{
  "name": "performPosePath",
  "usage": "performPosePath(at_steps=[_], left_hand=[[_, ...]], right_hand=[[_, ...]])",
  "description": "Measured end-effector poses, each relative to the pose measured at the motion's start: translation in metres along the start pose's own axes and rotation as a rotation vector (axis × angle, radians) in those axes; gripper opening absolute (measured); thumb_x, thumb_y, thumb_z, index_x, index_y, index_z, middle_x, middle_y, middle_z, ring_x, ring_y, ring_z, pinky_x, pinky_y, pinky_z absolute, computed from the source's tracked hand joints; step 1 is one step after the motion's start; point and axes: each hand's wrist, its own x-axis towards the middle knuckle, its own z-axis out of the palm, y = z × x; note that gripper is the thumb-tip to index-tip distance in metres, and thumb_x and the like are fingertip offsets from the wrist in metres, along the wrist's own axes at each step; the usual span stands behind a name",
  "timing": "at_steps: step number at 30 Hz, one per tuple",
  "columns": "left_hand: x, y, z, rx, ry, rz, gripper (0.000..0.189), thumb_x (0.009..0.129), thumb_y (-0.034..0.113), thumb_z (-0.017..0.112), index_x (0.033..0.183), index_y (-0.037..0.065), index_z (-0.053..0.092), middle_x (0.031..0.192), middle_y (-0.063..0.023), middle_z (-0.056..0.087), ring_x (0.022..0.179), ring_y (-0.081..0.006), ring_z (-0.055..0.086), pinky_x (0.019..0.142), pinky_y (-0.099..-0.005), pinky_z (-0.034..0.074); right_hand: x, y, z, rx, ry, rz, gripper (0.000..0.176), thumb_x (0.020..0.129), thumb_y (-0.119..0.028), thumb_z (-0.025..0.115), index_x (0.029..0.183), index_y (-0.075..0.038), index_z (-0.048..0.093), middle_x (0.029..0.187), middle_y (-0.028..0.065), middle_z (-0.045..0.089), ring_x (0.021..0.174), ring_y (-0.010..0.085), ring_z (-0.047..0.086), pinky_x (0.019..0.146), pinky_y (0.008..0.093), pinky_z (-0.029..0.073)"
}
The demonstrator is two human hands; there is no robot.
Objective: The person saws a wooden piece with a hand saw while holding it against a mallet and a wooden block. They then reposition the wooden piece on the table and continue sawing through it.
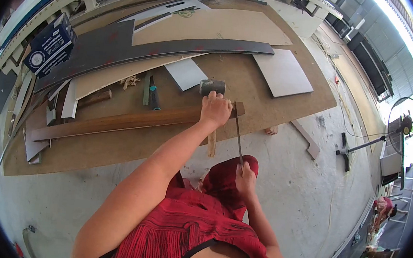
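A long brown wooden plank [133,125] lies across the work board, its right end near my knees. My left hand [216,109] is closed over the plank close to that end, fingers bent over the far edge. Just beyond the fingertips sits the dark head of a mallet [212,87]; its wooden handle [211,145] shows on the near side, the middle hidden by my hand and the plank. My right hand [246,179] grips the near end of a long, thin metal file [239,134], whose far part lies against the plank's end.
A green-and-black tool [154,95], wood scraps [130,82] and a white panel [283,73] lie on the board. Beyond are a long dark panel [174,51] and a blue box [51,45]. A fan [403,125] stands right; another person [384,207] is far right.
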Motion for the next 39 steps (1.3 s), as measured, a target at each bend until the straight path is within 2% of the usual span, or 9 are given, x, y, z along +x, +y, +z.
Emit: performPosePath(at_steps=[6, 9, 13, 17, 24, 29, 33, 36, 39], left_hand=[[0.000, 0.003, -0.004, 0.030, -0.020, -0.008, 0.033, 0.084, 0.027, 0.044, 0.080, 0.004, 0.067, 0.094, -0.0079, 0.061, 0.097, -0.0241, 0.050, 0.080, -0.0408, 0.042], [-0.001, 0.002, -0.004, 0.033, -0.020, -0.011, 0.033, 0.084, 0.027, 0.044, 0.080, 0.004, 0.067, 0.094, -0.0079, 0.061, 0.097, -0.0243, 0.050, 0.080, -0.0410, 0.042], [0.001, 0.002, -0.005, 0.021, -0.046, -0.014, 0.033, 0.084, 0.027, 0.044, 0.080, 0.004, 0.067, 0.092, -0.0077, 0.061, 0.096, -0.0246, 0.049, 0.080, -0.0409, 0.042], [0.000, 0.000, -0.003, -0.017, -0.021, -0.007, 0.032, 0.084, 0.026, 0.045, 0.079, 0.005, 0.067, 0.091, -0.0071, 0.061, 0.095, -0.0241, 0.049, 0.078, -0.0405, 0.041], [0.000, 0.003, -0.003, 0.034, -0.012, -0.007, 0.033, 0.084, 0.026, 0.044, 0.080, 0.004, 0.067, 0.091, -0.0076, 0.061, 0.095, -0.0246, 0.050, 0.079, -0.0415, 0.042], [0.001, 0.001, -0.002, 0.026, -0.020, -0.008, 0.033, 0.084, 0.026, 0.044, 0.079, 0.004, 0.067, 0.089, -0.0078, 0.061, 0.095, -0.0246, 0.050, 0.079, -0.0410, 0.043], [0.001, 0.003, -0.006, -0.007, -0.025, -0.012, 0.032, 0.084, 0.026, 0.044, 0.077, 0.004, 0.067, 0.088, -0.0078, 0.061, 0.094, -0.0249, 0.050, 0.078, -0.0411, 0.043], [0.000, 0.001, -0.003, -0.020, 0.002, -0.005, 0.032, 0.083, 0.026, 0.045, 0.076, 0.004, 0.067, 0.088, -0.0081, 0.061, 0.093, -0.0252, 0.051, 0.077, -0.0415, 0.043], [0.000, 0.002, -0.002, 0.006, 0.006, 0.007, 0.032, 0.083, 0.026, 0.044, 0.076, 0.004, 0.067, 0.088, -0.0083, 0.061, 0.093, -0.0254, 0.051, 0.077, -0.0418, 0.043]], right_hand=[[0.103, -0.048, 0.012, 0.067, 0.126, -0.161, 0.020, 0.088, -0.024, 0.045, 0.090, -0.005, 0.049, 0.080, 0.0240, 0.060, 0.081, 0.0439, 0.056, 0.067, 0.0525, 0.041], [0.096, -0.053, 0.005, 0.052, 0.104, -0.136, 0.020, 0.088, -0.024, 0.045, 0.090, -0.004, 0.049, 0.078, 0.0249, 0.059, 0.079, 0.0441, 0.056, 0.066, 0.0527, 0.041], [0.036, -0.007, 0.008, 0.024, 0.091, -0.143, 0.021, 0.088, -0.025, 0.047, 0.084, -0.004, 0.047, 0.070, 0.0247, 0.058, 0.072, 0.0443, 0.056, 0.061, 0.0525, 0.042], [-0.004, 0.005, 0.004, 0.012, 0.016, -0.004, 0.022, 0.088, -0.024, 0.049, 0.082, -0.003, 0.046, 0.070, 0.0250, 0.056, 0.074, 0.0444, 0.055, 0.061, 0.0517, 0.040], [0.094, -0.051, 0.006, 0.028, 0.157, -0.173, 0.021, 0.088, -0.025, 0.046, 0.090, -0.005, 0.049, 0.076, 0.0253, 0.059, 0.077, 0.0449, 0.056, 0.066, 0.0527, 0.042], [0.072, -0.032, 0.005, 0.064, 0.122, -0.166, 0.021, 0.088, -0.026, 0.046, 0.088, -0.005, 0.048, 0.074, 0.0252, 0.058, 0.075, 0.0447, 0.056, 0.065, 0.0528, 0.042], [0.001, 0.007, 0.008, 0.029, 0.023, 0.008, 0.021, 0.086, -0.022, 0.051, 0.079, -0.003, 0.043, 0.071, 0.0245, 0.055, 0.074, 0.0444, 0.054, 0.060, 0.0506, 0.040], [-0.009, 0.011, 0.008, 0.008, 0.011, 0.018, 0.023, 0.089, -0.026, 0.046, 0.083, -0.004, 0.047, 0.071, 0.0249, 0.058, 0.074, 0.0429, 0.057, 0.063, 0.0526, 0.042], [0.041, -0.015, 0.003, 0.021, 0.063, -0.094, 0.022, 0.088, -0.026, 0.047, 0.086, -0.004, 0.047, 0.074, 0.0247, 0.058, 0.077, 0.0436, 0.056, 0.065, 0.0521, 0.042]])
